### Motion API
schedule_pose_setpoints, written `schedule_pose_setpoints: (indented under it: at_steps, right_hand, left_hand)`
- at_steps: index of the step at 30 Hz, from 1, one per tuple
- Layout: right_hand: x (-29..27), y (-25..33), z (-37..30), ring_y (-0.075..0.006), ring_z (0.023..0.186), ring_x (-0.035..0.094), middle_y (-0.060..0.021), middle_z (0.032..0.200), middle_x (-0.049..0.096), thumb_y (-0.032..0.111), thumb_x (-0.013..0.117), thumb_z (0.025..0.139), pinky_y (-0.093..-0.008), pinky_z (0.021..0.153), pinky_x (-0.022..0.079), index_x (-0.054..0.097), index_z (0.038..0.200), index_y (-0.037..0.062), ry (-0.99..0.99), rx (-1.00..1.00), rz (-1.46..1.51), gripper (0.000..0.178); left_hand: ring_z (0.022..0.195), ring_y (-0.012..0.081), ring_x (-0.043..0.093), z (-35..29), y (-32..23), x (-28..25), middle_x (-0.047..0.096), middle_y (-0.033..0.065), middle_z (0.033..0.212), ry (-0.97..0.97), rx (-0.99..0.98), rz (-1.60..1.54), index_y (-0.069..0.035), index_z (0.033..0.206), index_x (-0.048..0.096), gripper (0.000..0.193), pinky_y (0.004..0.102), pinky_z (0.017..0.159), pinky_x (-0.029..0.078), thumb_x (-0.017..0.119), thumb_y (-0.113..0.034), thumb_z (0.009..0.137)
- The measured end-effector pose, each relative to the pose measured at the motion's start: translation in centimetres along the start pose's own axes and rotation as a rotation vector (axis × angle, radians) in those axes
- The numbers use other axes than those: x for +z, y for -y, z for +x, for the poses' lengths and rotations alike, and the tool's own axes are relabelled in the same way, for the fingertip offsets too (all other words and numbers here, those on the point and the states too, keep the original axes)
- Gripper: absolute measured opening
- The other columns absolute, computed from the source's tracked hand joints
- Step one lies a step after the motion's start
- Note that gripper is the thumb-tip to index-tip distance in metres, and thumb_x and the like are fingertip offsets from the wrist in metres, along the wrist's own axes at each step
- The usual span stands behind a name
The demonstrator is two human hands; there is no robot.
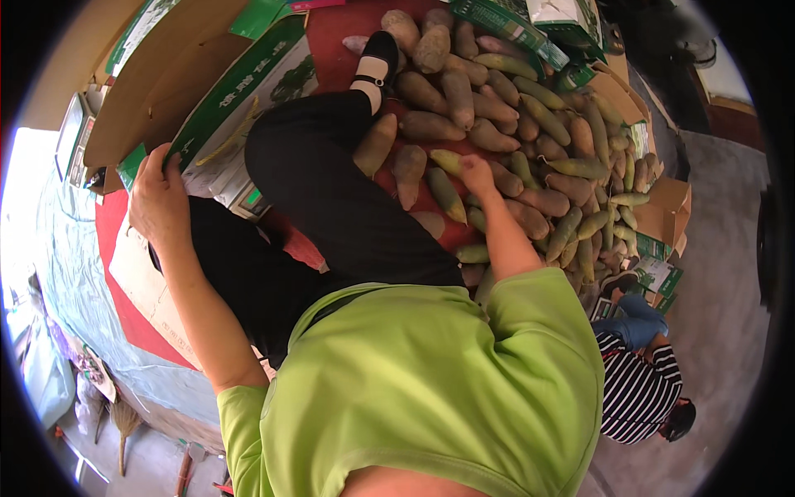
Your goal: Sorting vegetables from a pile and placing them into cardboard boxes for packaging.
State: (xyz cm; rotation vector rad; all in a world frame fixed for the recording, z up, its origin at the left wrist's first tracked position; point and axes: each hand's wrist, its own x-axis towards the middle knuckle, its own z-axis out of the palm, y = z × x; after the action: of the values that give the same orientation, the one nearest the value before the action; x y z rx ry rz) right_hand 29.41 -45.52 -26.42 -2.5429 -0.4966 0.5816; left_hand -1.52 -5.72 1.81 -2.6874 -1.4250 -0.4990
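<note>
My right hand (478,176) is closed around one end of a yellow-green radish (447,161), at the near edge of a large heap of radishes (505,116). Many of these are coated with brown soil; others show green skin. On the left, my left hand (159,199) grips the edge of an open cardboard box (248,99), green and white with a brown inside. A yellow cord (224,141) hangs along the box's side. What lies inside the box cannot be seen well.
My bent leg (323,182) lies between box and heap, on red cloth (331,50). More cartons (662,211) stand along the heap's right side. A person in a striped shirt (638,385) is at the lower right. A broom (124,418) lies at the lower left.
</note>
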Motion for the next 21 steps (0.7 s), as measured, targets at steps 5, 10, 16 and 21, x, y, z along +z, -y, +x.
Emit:
schedule_pose_setpoints:
  at_steps: [5, 10, 16, 21]
  right_hand:
    - [2.4, -2.3, -4.2, -0.0285, 0.092, 0.064, -0.0163, 0.094, 0.067, 0.017, 0.069, 0.073, -0.0355, 0.081, 0.049, 0.064, 0.098, 0.0017, 0.147, 0.242, 0.019, 0.030]
    - [3.1, -3.5, -5.0, -0.0304, 0.097, 0.062, -0.0159, 0.099, 0.065, 0.020, 0.071, 0.071, -0.0364, 0.086, 0.047, 0.060, 0.109, 0.0029, 0.178, 0.333, -0.077, 0.043]
    - [3.7, -3.4, -5.0, -0.0312, 0.113, 0.053, -0.0198, 0.122, 0.054, 0.026, 0.074, 0.068, -0.0366, 0.094, 0.044, 0.044, 0.128, 0.0044, 0.195, 0.355, -0.193, 0.071]
    - [4.4, -2.1, -5.5, -0.0342, 0.123, 0.042, -0.0161, 0.133, 0.044, 0.034, 0.075, 0.068, -0.0398, 0.103, 0.036, 0.027, 0.142, 0.0116, 0.349, 0.455, -0.199, 0.091]
  left_hand:
    - [0.081, 0.0248, 0.063, 0.1, 0.1, 0.0, 0.066, -0.0011, 0.095, 0.018, -0.033, 0.055, -0.021, 0.100, 0.064, 0.017, 0.0355, 0.064, 0.049, 0.058, -0.027, 0.086]
    - [0.080, 0.0250, 0.064, 0.2, 0.6, 0.7, 0.066, -0.0008, 0.095, 0.017, -0.026, 0.064, -0.021, 0.101, 0.064, 0.018, 0.0356, 0.064, 0.049, 0.057, -0.029, 0.087]
    - [0.078, 0.0257, 0.064, 0.2, 0.5, 0.6, 0.066, -0.0001, 0.094, 0.021, -0.031, 0.068, -0.021, 0.100, 0.064, 0.017, 0.0356, 0.062, 0.048, 0.057, -0.029, 0.087]
    - [0.077, 0.0251, 0.064, 0.0, 0.3, 0.5, 0.066, 0.0000, 0.092, 0.015, -0.042, 0.041, -0.020, 0.099, 0.064, 0.016, 0.0350, 0.062, 0.048, 0.057, -0.028, 0.087]
